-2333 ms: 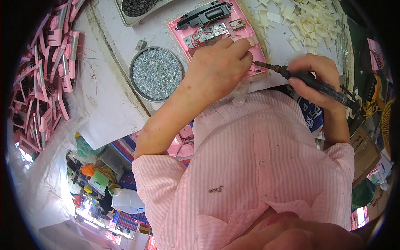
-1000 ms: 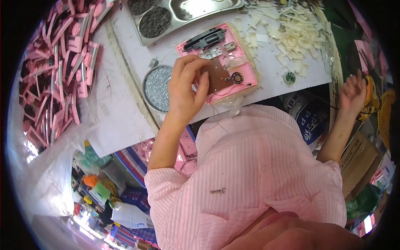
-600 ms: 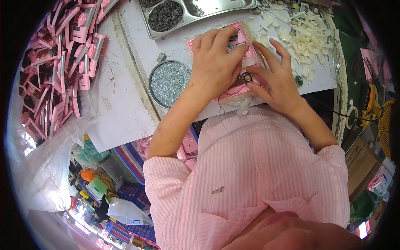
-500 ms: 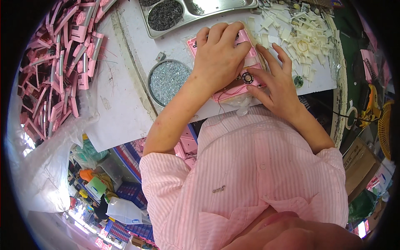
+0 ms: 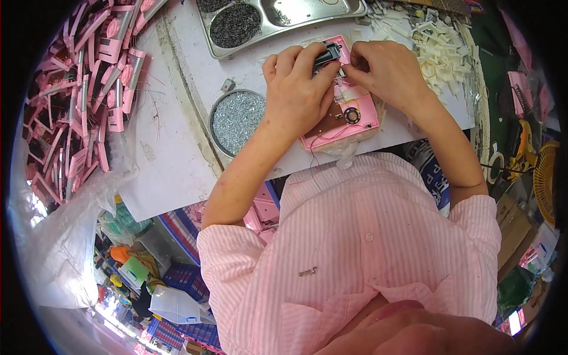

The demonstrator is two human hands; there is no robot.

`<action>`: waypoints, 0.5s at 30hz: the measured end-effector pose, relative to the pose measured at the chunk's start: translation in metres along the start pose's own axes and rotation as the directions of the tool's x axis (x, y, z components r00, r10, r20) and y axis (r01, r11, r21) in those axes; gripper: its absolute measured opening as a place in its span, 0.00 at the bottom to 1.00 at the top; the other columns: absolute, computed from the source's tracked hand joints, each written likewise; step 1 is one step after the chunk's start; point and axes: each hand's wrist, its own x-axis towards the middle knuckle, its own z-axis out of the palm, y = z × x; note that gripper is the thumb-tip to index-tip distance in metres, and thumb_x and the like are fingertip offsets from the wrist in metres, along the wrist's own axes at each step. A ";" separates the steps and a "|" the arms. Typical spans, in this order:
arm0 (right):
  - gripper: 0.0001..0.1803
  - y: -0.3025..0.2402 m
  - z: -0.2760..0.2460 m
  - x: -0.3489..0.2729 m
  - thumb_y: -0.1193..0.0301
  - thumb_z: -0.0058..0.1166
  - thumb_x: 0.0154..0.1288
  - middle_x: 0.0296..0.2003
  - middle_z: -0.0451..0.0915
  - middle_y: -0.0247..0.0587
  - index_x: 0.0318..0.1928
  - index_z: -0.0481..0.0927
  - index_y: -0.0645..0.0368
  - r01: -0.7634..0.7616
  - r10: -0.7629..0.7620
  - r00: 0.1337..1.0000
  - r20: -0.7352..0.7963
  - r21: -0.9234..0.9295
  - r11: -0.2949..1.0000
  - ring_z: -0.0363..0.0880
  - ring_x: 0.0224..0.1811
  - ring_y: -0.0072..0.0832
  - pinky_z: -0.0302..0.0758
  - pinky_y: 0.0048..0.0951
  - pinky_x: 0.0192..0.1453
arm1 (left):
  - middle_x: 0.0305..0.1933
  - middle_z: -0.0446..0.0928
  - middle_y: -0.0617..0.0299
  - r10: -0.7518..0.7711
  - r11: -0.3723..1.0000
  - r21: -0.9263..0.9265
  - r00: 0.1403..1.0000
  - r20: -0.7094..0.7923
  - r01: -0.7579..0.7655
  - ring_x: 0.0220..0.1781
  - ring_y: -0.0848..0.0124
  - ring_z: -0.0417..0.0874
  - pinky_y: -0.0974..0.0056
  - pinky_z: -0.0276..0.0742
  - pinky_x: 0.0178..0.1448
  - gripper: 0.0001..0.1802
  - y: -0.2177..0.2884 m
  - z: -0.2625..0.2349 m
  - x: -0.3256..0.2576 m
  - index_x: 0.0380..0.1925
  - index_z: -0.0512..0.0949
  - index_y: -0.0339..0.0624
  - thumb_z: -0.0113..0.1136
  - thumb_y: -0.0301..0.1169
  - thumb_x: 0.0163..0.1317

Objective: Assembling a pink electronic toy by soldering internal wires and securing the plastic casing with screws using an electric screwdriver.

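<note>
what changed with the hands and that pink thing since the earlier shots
The right hand let go of the pen-like driver it held at first, reached out to the right side, then came back onto the open pink casing. The left hand slid from flat over the casing to its upper end, and both hands now pinch parts there. The round dish of screws and the metal tray stayed put.

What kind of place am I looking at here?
Likely a small assembly workshop bench: an open pink device with circuit board under both hands, a round tin of screws, and a heap of pink casings alongside.
</note>
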 end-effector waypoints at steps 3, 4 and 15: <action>0.13 -0.007 -0.002 0.001 0.61 0.61 0.57 0.27 0.84 0.46 0.32 0.84 0.59 0.032 -0.033 0.999 -0.005 -0.128 0.991 0.86 0.33 0.45 0.81 0.46 0.37 | 0.61 0.76 0.61 -0.007 1.000 0.002 1.000 -0.010 0.007 0.61 0.55 0.73 0.48 0.61 0.65 0.18 0.004 0.003 0.002 0.44 0.88 0.54 0.70 0.34 0.50; 0.13 -0.010 -0.003 0.002 0.62 0.60 0.56 0.27 0.84 0.47 0.32 0.84 0.60 0.043 -0.044 0.999 -0.007 -0.171 0.984 0.86 0.33 0.45 0.82 0.47 0.37 | 0.60 0.76 0.61 -0.007 1.000 0.002 1.000 -0.012 0.007 0.61 0.54 0.72 0.48 0.60 0.65 0.18 0.004 0.004 0.002 0.44 0.88 0.54 0.70 0.34 0.50; 0.09 0.002 -0.006 -0.014 0.67 0.60 0.58 0.32 0.83 0.40 0.38 0.82 0.56 0.238 -0.233 0.969 -0.087 0.055 0.970 0.84 0.36 0.41 0.81 0.41 0.37 | 0.59 0.77 0.62 -0.036 0.999 -0.022 0.997 -0.069 0.035 0.59 0.55 0.73 0.48 0.61 0.63 0.16 0.004 0.010 0.002 0.42 0.88 0.52 0.69 0.34 0.50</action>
